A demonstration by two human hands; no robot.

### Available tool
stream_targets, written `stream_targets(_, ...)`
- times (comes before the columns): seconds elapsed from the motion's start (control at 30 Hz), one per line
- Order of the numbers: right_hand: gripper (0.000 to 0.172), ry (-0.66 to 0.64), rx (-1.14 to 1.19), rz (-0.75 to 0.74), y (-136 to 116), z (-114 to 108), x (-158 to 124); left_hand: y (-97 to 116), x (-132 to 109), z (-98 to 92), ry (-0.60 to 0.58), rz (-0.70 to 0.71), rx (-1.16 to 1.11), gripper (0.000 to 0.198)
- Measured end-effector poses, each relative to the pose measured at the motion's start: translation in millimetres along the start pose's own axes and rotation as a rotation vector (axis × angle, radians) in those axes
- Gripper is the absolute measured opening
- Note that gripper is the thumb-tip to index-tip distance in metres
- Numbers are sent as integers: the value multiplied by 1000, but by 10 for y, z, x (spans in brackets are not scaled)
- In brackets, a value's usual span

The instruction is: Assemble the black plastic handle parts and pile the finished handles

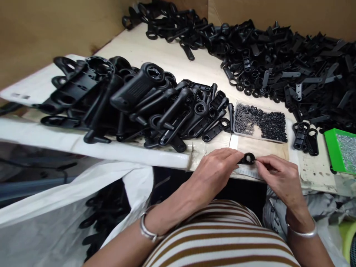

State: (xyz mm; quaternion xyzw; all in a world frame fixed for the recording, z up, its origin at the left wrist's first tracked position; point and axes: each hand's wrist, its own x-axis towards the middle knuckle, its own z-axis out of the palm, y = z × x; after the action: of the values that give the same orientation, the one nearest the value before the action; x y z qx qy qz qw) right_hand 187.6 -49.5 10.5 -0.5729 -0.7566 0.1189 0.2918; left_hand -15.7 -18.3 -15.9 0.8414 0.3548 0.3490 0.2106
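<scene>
Near the table's front edge, my left hand [218,168] is closed on a black plastic part [249,158], whose ring-shaped end sticks out past the fingertips. My right hand [278,174] is pinched at the right side of that ring; whatever lies between its fingertips is too small to make out. Just behind both hands is a clear tray [260,138] with small metal springs on its left side and small black pieces on its right. A few black parts [305,137] lie to the right of the tray.
Large black plastic parts [150,100] are heaped at the left, and smaller ones [264,55] across the back. A green container [332,148] of metal pieces stands at the right. Below the table edge, a white bag [55,211] holds black parts.
</scene>
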Motion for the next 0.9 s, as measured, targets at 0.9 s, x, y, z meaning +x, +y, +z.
stream_targets(0.9, 19, -584, -124, -356, 47, -215, 367, -28, -46, 166, 134, -22, -92, 15)
